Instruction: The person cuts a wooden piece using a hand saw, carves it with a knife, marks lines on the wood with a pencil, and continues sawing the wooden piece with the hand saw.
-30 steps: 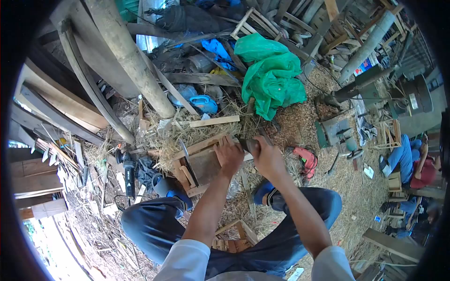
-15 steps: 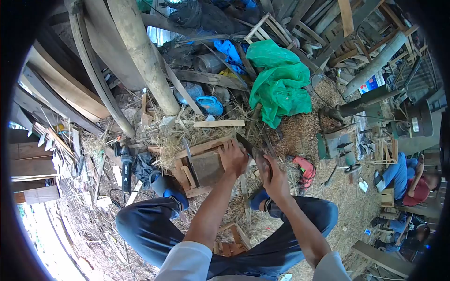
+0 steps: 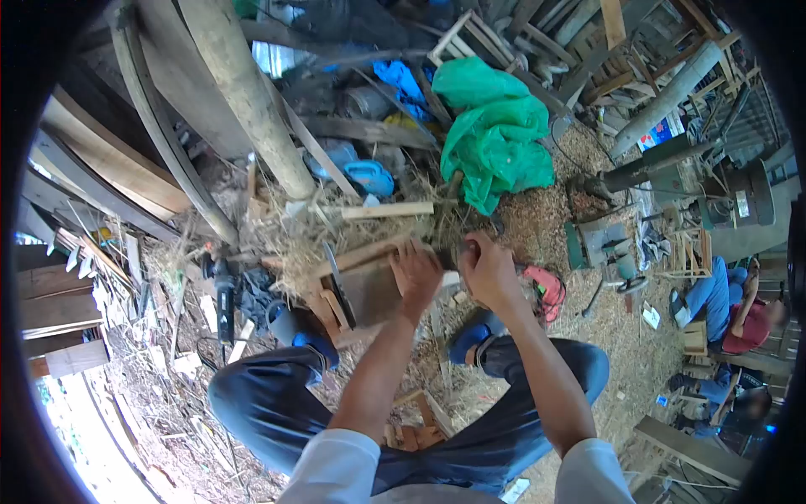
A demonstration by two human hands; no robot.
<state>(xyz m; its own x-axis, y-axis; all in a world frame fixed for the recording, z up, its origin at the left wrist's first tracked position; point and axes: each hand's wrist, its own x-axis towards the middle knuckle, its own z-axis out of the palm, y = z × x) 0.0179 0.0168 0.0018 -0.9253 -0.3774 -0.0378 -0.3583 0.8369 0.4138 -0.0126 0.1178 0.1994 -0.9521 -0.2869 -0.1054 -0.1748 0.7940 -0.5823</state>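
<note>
My left hand (image 3: 415,275) presses on the right end of a wooden box-like piece (image 3: 374,290), its fingers bent over the wood near the upper edge. My right hand (image 3: 490,272) is closed around a dark, flat tool (image 3: 447,256), blurred and mostly covered by my fingers, so its kind is unclear. That tool reaches left toward the fingertips of my left hand. A thin metal blade (image 3: 333,267) with a dark lower part stands along the left side of the wooden piece, touched by neither hand.
A black angle grinder (image 3: 225,294) lies left on the straw-strewn ground, and a red power tool (image 3: 547,292) to the right. A wood strip (image 3: 388,210) and green plastic sheet (image 3: 495,139) are ahead. Machinery (image 3: 609,252) and two seated people (image 3: 747,323) are at right.
My right hand has risen slightly, turning so its back faces up, and the dark tool has shifted with it. My left hand stays on the wooden piece. The view has shifted a little.
</note>
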